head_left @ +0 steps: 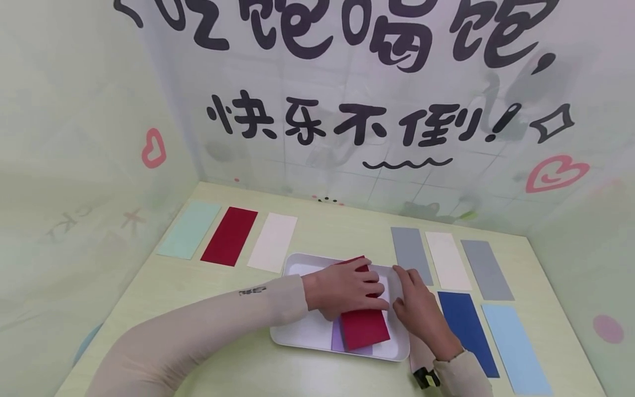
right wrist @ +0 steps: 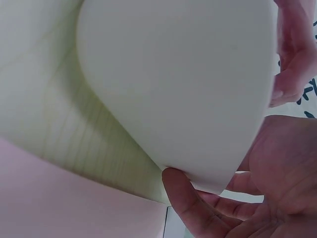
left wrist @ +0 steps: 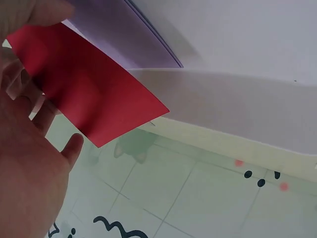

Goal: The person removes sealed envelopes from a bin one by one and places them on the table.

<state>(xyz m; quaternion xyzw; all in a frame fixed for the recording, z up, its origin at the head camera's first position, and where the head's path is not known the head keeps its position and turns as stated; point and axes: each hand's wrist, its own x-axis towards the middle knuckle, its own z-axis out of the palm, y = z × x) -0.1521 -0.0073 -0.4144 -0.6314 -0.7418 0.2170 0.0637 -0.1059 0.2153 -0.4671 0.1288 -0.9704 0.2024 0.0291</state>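
Note:
My left hand (head_left: 344,289) holds a red card (head_left: 366,332) by its long edges, tilted above a white tray (head_left: 300,336). In the left wrist view the thumb lies on one side of the red card (left wrist: 94,87) and the fingers on the other. Beneath it, a purple card (head_left: 338,337) lies in the tray; the red card hides much of it. At the tray's right side my right hand (head_left: 416,309) grips the rim. The right wrist view shows its thumb against the tray's outer wall (right wrist: 178,99).
On the left lie a mint card (head_left: 189,230), a red card (head_left: 229,236) and a pale pink card (head_left: 272,242). Several cards stand in rows at right, including grey (head_left: 487,270), dark blue (head_left: 468,333) and light blue (head_left: 516,348). Printed translucent sheets (head_left: 337,182) wall the table.

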